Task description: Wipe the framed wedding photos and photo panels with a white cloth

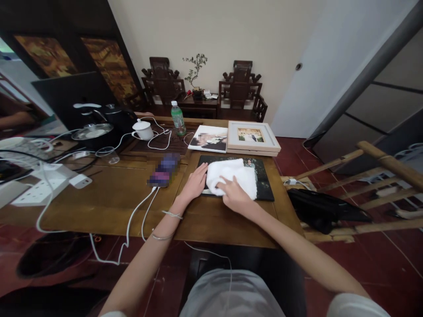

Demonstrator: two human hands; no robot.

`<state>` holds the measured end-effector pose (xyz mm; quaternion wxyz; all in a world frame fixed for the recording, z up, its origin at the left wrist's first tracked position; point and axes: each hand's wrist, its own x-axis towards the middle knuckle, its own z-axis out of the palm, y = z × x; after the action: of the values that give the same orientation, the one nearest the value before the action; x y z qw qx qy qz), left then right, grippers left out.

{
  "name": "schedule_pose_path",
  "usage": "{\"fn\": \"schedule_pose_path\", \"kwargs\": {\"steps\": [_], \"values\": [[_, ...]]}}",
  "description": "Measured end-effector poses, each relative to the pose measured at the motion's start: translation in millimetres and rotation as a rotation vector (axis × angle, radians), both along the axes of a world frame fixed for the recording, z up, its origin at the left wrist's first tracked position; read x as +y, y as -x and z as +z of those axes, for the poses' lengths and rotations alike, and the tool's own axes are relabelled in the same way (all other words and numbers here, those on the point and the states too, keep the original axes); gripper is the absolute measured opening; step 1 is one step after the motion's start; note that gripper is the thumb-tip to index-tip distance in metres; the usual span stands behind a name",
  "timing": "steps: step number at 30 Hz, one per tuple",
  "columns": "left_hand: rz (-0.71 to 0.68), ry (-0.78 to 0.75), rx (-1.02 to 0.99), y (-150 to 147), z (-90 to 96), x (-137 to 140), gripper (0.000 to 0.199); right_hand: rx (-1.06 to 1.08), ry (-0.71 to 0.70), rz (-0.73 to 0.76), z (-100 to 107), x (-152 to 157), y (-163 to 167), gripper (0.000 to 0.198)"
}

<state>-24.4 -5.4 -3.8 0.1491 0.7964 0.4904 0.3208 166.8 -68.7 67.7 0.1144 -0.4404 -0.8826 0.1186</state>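
A dark photo panel [265, 187] lies flat on the wooden table, with a folded white towel [231, 169] over much of it. My right hand [236, 195] is on the towel, its fingers curled into the near-left part of the cloth. My left hand [195, 181] rests flat at the panel's left edge, fingers stretched out beside the towel. The towel hides the middle of the panel; a small pictured figure shows at its upper right. Just behind the panel lie a white photo print [209, 138] and a pale framed photo [253, 136].
Left of my hands lies a phone [163, 171] with white cables. Farther left are a power strip [46, 185], a clear cup [108, 155], a lidded white mug [143, 130] and a pot [92, 132]. A green bottle [178, 119] stands behind. A bamboo chair [376, 185] is at right.
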Motion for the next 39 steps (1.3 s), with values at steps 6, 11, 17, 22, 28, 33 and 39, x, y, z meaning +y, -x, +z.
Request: {"fn": "schedule_pose_path", "kwargs": {"steps": [6,11,17,22,28,33,39], "values": [[0.003,0.003,-0.029,0,-1.3,2,0.044,0.064,0.045,0.111,1,-36,-13,0.046],[0.013,-0.001,-0.016,0,-3.2,2,0.045,0.118,0.074,0.05,8,7,-22,0.045],[-0.003,-0.005,-0.099,-3,7.1,-2,0.047,0.027,-0.051,-0.147,4,54,-4,0.054],[0.074,-0.052,-0.324,-4,23.7,-9,0.053,0.001,-0.053,0.092,-1,35,21,0.051],[-0.017,0.01,-0.188,-4,18.7,-9,0.055,0.058,0.066,0.302,5,-11,-3,0.048],[-0.036,0.059,0.06,-7,14.5,-13,0.05,0.056,0.062,0.174,15,-12,-43,0.046],[-0.01,-0.001,0.085,-8,14.0,-11,0.046,0.098,-0.001,-0.116,13,45,-60,0.046]]}}
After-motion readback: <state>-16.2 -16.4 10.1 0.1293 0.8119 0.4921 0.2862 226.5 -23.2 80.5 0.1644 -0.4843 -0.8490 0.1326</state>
